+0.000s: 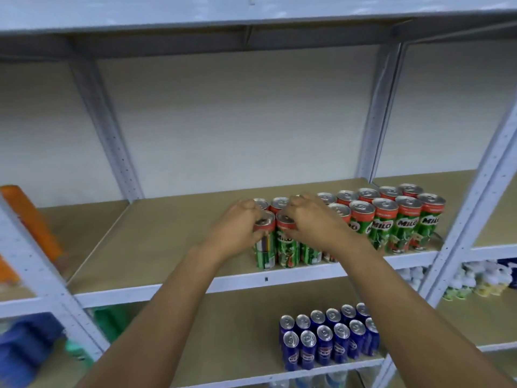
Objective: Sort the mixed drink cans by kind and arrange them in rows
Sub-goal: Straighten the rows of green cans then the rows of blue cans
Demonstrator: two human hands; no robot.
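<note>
Forearms reach up from the bottom of the frame toward the middle shelf [167, 287], passing over the lower shelf [237, 345] where blue cans [324, 345] already stand in two tidy rows. On the middle shelf the left hand [237, 228] has its fingers curled round the top of the leftmost front Milo can [264, 245], so that grip is narrow and holding the can near its rim. The right hand [305, 222] wraps its fingers over the next Milo can [286, 245], touching the first. Further right the green Milo row [397, 225] runs two deep toward the upright post [470, 208], with red-banded tops level. To do this step well, I judge both cans should be pressed gently rightward and back until they touch their neighbours, kept upright, with fronts flush to the shelf edge; gripping so high risks tipping, so pressure should stay light and even. Behind, a second line of cans sits partly hidden by the hands, against the pale back wall [237, 121].
</note>
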